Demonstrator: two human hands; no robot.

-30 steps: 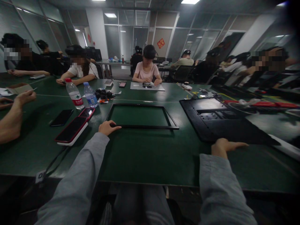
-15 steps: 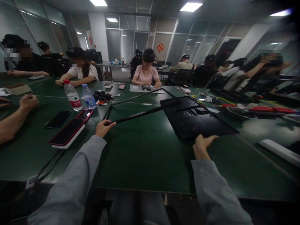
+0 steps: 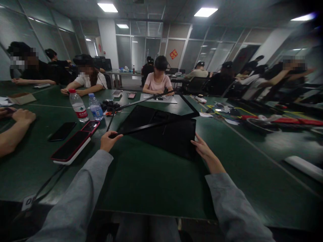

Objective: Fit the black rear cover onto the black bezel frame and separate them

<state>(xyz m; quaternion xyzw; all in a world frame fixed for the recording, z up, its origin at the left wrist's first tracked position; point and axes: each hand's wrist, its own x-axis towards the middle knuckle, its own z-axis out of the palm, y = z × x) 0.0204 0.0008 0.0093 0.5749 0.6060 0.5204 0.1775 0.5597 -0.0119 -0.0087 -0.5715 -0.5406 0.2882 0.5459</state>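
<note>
My left hand [image 3: 108, 141] pinches the near left corner of a thin black rectangular frame [image 3: 148, 127], like a screen bezel. The frame is tilted up, its far bar slanting toward the person opposite. Behind and below its near bar is a flat black panel [image 3: 161, 143] with a recessed part near its far edge. My right hand [image 3: 203, 149] holds the panel's right edge, thumb and fingers at the border. From this angle I cannot tell whether frame and panel touch.
On the left are a red-capped bottle [image 3: 78, 106], a blue-capped bottle [image 3: 96, 107], a black phone [image 3: 62, 131] and a red-rimmed device [image 3: 72, 144]. Another person's hand [image 3: 24, 116] rests at far left. Wires and a red bar [image 3: 264, 118] lie right, near a white bar [image 3: 304, 168].
My right hand has brought the black panel leftward from the right side, turning it, to under the frame. My left hand keeps its hold on the frame, which has shifted slightly.
</note>
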